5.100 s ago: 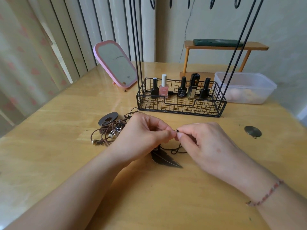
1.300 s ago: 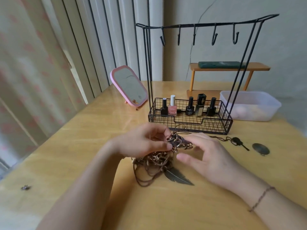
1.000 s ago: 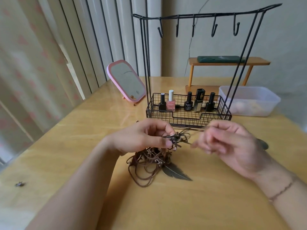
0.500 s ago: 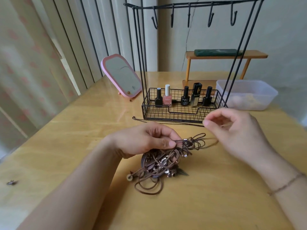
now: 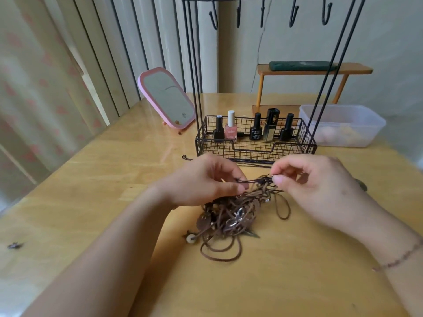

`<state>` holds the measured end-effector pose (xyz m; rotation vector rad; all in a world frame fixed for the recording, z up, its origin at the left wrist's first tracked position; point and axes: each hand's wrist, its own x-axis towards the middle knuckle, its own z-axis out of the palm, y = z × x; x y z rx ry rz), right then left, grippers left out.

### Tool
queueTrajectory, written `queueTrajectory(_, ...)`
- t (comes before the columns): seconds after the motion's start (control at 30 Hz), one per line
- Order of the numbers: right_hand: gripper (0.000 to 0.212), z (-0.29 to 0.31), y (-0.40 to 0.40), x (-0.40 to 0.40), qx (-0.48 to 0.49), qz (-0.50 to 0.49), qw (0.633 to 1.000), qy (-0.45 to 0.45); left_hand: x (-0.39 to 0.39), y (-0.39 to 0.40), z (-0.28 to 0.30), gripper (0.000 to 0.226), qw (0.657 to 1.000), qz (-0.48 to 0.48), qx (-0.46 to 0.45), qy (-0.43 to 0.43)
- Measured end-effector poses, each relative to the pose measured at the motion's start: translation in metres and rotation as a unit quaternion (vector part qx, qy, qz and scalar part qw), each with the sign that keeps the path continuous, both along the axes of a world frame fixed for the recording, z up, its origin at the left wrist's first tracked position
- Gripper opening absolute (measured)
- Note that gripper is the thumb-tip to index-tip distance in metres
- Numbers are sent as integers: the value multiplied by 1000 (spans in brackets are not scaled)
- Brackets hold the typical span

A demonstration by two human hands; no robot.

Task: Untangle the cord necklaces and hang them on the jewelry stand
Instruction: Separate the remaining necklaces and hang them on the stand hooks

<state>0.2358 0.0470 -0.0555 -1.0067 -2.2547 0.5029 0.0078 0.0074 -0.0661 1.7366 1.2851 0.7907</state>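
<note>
Cords of the tangled necklaces [image 5: 231, 218] heap on the surface [image 5: 286, 282] at centre; left hand [image 5: 201, 181] and right hand [image 5: 315, 184] each pinch one dark strand above. Jewelry stand [image 5: 255, 143] at 12 o'clock.

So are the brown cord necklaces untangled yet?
Still tangled: the brown cord necklaces lie bunched on the wooden table, both hands pinching one strand.

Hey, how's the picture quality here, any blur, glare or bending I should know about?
Head view: soft daylight, no harsh shadows; faint glare on the table near the pink mirror; right hand slightly motion-blurred; wide-angle lens splays the jewelry stand rods outward; cord tangle fairly sharp.
</note>
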Motion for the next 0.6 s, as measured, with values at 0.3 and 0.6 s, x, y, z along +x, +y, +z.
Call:
queueTrajectory(0.3, 21, 0, 20, 20, -17, -90, 991, -100, -5, -2, 0, 28, 998, -31, -29, -50)
queueTrajectory(0.6, 19, -8, -14, -10, -66, 114, 990, -56, 4, 2, 6, 18, 966, -18, 199, -166)
